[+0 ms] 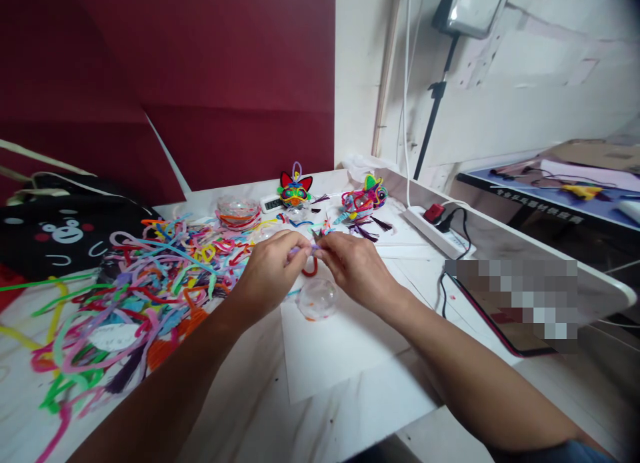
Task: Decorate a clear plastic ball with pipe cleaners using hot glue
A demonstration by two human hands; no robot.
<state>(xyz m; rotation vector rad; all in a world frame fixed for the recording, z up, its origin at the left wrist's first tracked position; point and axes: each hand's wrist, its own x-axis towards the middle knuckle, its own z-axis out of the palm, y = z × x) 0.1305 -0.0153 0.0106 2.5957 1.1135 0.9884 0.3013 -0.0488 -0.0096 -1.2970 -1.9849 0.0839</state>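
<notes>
My left hand (270,269) is closed, thumb and fingers pinching a short purple pipe cleaner (295,252). My right hand (357,266) meets it from the other side, its fingertips pressed together on the same pipe cleaner. A small dark tip (317,235) shows beside the right fingers; its kind is unclear. Just below the hands, a clear plastic dome (319,298) rests on white paper (340,349). A red pipe cleaner (311,269) curves behind the hands, above the dome. My fingers partly hide the purple piece.
Tangled coloured pipe cleaners (150,283) spread across the left. Clear domes (239,213) are stacked behind them. Two colourful ornaments, an animal head (295,191) and a fish-like one (364,201), stand at the back. On the right are a power strip (440,233) and a tablet-like device (500,316).
</notes>
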